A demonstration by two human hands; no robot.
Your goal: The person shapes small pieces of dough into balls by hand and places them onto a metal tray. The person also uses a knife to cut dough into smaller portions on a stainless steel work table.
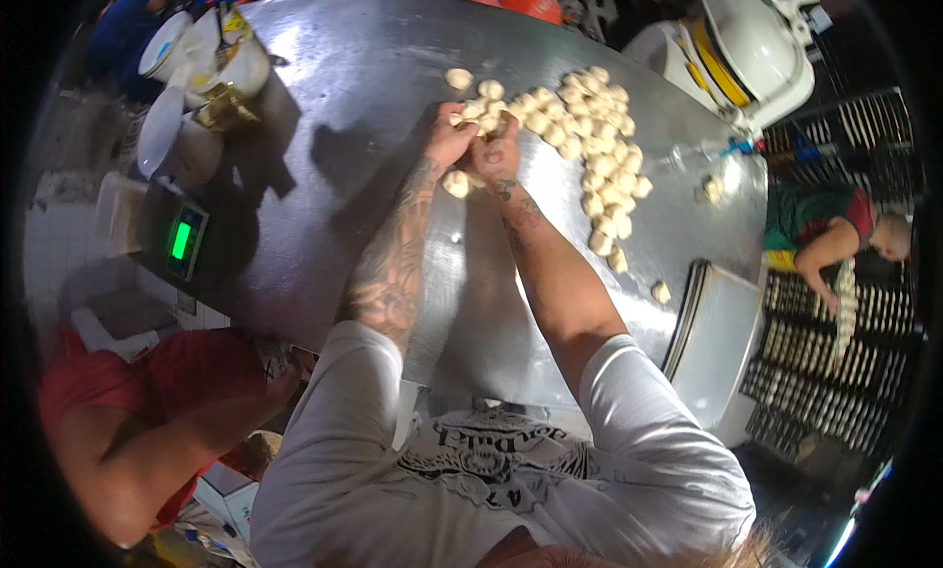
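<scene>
Both my arms reach out over a metal work table point(368, 53). My left hand point(450, 139) is closed around the near left side of a small cluster of pale dough balls point(486, 102). Close beside it, my right hand point(497, 154) curls against the same cluster from the right, its fingers bent and partly hidden. One dough ball point(456, 183) lies just below my hands, nearer to me. To the right spreads a large group of dough balls point(604, 156), many touching, reaching back toward me in a band.
White buckets point(182, 141) and a scale with a green display point(181, 242) stand at the left. Metal trays point(715, 323) lie at the near right. A white machine point(756, 53) is at the far right. One person point(147, 401) is at the left; another point(835, 234) handles racked trays.
</scene>
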